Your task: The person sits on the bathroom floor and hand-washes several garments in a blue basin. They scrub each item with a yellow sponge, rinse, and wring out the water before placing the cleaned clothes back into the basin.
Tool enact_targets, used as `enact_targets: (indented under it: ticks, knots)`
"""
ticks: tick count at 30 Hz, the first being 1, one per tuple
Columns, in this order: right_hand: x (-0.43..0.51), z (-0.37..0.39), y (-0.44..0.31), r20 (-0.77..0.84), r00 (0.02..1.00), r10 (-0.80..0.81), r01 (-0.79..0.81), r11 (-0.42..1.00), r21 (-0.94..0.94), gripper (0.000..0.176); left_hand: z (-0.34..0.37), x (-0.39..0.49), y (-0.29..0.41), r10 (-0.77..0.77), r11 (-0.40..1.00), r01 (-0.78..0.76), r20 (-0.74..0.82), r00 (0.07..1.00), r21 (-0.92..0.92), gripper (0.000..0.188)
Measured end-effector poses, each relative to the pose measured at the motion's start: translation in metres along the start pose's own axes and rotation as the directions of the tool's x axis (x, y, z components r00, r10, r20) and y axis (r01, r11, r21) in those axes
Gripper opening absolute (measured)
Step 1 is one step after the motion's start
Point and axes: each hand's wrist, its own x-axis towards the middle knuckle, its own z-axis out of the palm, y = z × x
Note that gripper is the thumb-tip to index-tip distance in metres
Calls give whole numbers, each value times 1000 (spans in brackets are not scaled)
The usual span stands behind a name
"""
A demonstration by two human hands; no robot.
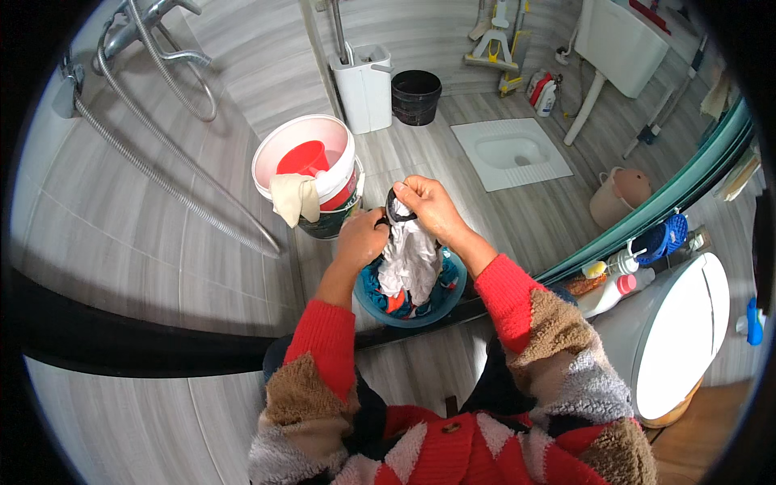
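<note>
A wet white garment (410, 257) with a dark band at its top hangs from my two hands over a round blue basin (412, 322). My left hand (364, 237) grips the band's left edge, and my right hand (427, 203) pinches it at the upper right. The garment's lower part rests on teal and orange clothes (376, 291) in the basin. Just beyond my left hand, a white bucket (303, 124) holding a red plastic scoop (303, 159) sits in a dark green bucket (333, 223). A cream cloth (295, 197) drapes over the white bucket's rim.
A squat toilet (512, 151) is set in the floor ahead, near a black bucket (416, 97) and a white mop bucket (364, 88). Shower hoses (163, 154) hang at left. A curved glass door (642, 206), bottles (609, 294) and a white-lidded container (682, 339) stand at right.
</note>
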Motion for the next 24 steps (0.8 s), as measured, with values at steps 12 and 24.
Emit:
enact_targets:
  ticks: [12,24]
  knots:
    - [-1,-17,-8,161,978,133,-123,990,-72,32,-36,-14,32,43,478,-28,-9,999,-878,34]
    - [0,-52,45,511,753,414,-199,884,-422,27,-65,-20,30,10,135,-144,-144,990,-980,38]
